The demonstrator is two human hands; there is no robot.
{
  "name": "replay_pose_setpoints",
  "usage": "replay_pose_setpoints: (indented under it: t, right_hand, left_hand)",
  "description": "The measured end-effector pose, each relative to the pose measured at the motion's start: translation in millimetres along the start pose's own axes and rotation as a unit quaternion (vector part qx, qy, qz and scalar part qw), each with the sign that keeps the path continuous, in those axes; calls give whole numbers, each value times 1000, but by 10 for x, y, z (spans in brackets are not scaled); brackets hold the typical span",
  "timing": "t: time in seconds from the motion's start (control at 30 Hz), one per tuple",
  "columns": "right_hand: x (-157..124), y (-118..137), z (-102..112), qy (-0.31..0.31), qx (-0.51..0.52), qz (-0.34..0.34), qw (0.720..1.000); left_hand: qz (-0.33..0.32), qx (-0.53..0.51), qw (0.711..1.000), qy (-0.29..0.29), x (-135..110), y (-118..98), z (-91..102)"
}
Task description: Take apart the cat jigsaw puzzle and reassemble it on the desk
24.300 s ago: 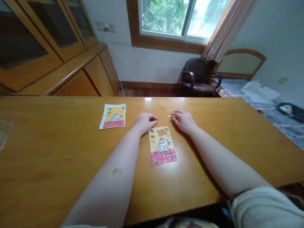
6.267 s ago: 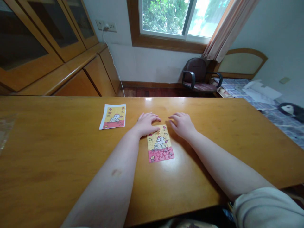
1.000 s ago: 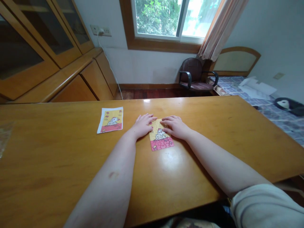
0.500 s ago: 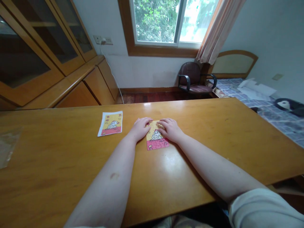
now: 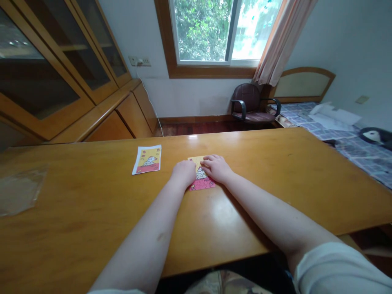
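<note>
A small jigsaw puzzle [image 5: 202, 184] lies flat on the table, showing a white cartoon animal on yellow above a pink band with piece lines. My left hand [image 5: 184, 173] is closed at its left edge, the fingers curled in and partly hidden, so what they grip, if anything, does not show. Over the upper right part of the puzzle rests my right hand [image 5: 217, 168], open, fingers stretched toward the middle of the picture. To the left lies a white-edged paper sheet [image 5: 148, 159] printed with the same picture.
A clear plastic bag [image 5: 21, 190] lies at the left of the wooden table [image 5: 245, 237]. Beyond the table stand an office chair [image 5: 248, 104], glass-door cabinets [image 5: 107, 98] and a bed [image 5: 343, 141] with a penguin-like plush [image 5: 375, 134].
My left hand has curled its fingers and shifted slightly right, covering more of the puzzle's left edge. My right hand stays nearly in place. The view has tilted a little.
</note>
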State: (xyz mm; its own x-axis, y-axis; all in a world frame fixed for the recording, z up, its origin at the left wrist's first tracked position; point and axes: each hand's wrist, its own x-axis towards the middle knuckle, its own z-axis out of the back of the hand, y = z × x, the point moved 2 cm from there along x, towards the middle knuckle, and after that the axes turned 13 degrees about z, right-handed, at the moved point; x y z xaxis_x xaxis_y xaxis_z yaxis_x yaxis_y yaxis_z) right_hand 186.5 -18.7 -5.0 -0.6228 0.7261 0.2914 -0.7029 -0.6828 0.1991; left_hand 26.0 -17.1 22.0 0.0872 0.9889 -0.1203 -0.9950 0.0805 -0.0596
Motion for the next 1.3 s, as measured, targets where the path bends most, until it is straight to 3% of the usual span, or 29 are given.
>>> replay_pose_setpoints:
  t: [0.13, 0.27, 0.33, 0.47, 0.63, 0.73, 0.93, 1.3]
  right_hand:
    - [41, -8, -4, 8, 10, 0, 1000]
    - [0, -55, 7, -5, 28, -37, 999]
    - [-126, -68, 37, -9, 29, -59, 998]
    - [-560, -14, 110, 33, 20, -43, 998]
    - [-935, 88, 152, 53, -5, -47, 997]
    - [-929, 106, 143, 65, -21, -72, 995]
    - [-838, 98, 92, 144, -29, -55, 988]
    - [-831, 128, 123, 149, -26, -62, 987]
  left_hand:
    - [2, -24, 1000, 11, 31, 31, 30]
    - [-25, -61, 998, -13, -97, 201, 36]
    - [-48, -94, 993, -47, -236, 328, 0]
    - [-32, -100, 994, -22, -548, 544, -206]
    - [-25, -64, 996, -48, -738, 547, -416]
    - [-13, -41, 998, -54, -716, 506, -447]
    - [-17, -1, 1000, -3, -645, 497, -452]
    - [-15, -6, 1000, -4, -619, 491, -450]
